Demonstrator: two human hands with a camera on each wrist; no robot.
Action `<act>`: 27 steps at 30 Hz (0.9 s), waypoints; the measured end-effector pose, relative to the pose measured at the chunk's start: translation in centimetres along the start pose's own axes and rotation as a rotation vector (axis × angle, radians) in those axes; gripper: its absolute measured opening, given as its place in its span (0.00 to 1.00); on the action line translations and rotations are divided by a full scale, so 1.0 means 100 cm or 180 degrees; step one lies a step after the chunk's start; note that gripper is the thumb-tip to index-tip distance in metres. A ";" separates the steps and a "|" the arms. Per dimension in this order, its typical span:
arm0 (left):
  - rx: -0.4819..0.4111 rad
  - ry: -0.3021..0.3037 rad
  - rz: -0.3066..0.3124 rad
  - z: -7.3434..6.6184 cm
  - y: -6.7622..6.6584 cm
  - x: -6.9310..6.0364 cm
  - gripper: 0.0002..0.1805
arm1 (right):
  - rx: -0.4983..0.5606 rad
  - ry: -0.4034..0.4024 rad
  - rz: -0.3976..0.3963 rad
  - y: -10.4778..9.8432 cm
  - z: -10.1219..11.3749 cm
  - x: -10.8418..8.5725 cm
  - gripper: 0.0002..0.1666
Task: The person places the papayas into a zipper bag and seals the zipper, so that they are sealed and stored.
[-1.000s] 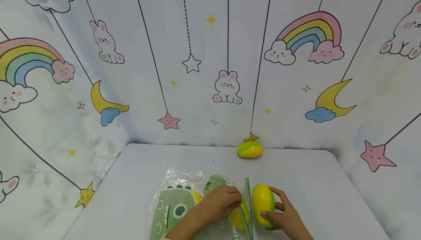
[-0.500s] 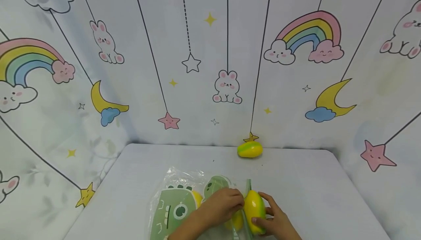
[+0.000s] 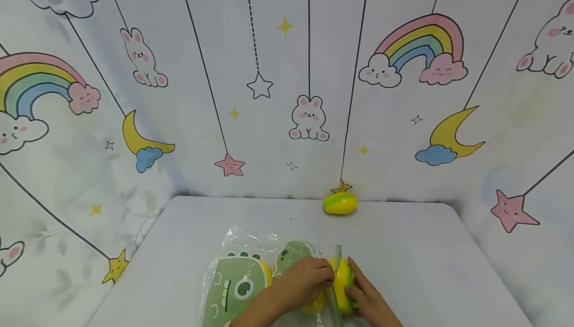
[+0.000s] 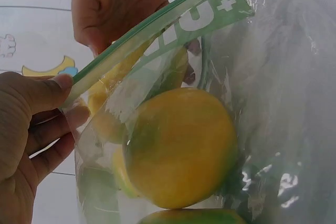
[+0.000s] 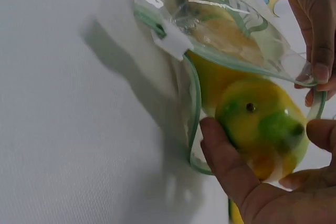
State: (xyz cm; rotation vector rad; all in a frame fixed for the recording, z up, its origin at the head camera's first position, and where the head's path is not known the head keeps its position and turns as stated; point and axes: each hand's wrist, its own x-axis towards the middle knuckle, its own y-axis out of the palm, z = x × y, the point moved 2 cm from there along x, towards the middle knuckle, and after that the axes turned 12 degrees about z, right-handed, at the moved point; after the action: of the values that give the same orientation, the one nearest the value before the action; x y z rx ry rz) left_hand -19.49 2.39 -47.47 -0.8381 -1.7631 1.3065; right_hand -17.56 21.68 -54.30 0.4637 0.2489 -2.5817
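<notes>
My left hand [image 3: 307, 279] pinches the green-edged rim of a clear zip bag [image 3: 239, 240] printed with a green dinosaur. In the left wrist view, its thumb and fingers hold one end of the green zip strip [image 4: 131, 38]. At the bag's open mouth, my right hand [image 3: 372, 299] holds a yellow-green mango [image 3: 345, 287]. The right wrist view has this mango [image 5: 262, 124] part-way within the mouth, fingers and thumb on either side. More mangoes lie inside, including a large one [image 4: 181, 150] seen through the plastic.
Another yellow-green mango [image 3: 340, 203] lies at the back edge of the white table [image 3: 403, 247]. Behind the table rises a wall [image 3: 202, 92] covered in cartoon drawings. A white slider [image 5: 173, 40] sits on the bag's zip.
My right hand has moved left with the mango, from beside the bag into its mouth. The left hand keeps its pinch on the rim, nearly still.
</notes>
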 end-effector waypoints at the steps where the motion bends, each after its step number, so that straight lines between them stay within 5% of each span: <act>1: 0.0006 0.0014 -0.0006 0.000 0.000 0.000 0.01 | 0.0055 0.0014 0.0020 0.000 0.001 0.000 0.43; 7: 0.0051 0.0074 -0.0058 -0.002 0.002 0.001 0.01 | 0.0290 -0.0140 0.0048 0.004 0.000 0.002 0.38; 17: 0.0013 0.0035 -0.0029 -0.004 0.007 0.004 0.02 | 0.0120 -0.0097 -0.0724 0.016 -0.003 0.009 0.23; 27: -0.0032 0.0071 -0.0063 -0.007 0.008 0.005 0.03 | -0.0184 -0.0137 -0.0957 0.021 -0.003 0.010 0.09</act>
State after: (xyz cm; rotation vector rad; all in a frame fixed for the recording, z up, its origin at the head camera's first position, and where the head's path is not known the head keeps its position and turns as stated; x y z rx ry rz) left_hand -19.06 3.36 -47.97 -0.8356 -1.7576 1.2716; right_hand -17.20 19.53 -55.14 0.3728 0.4043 -2.8638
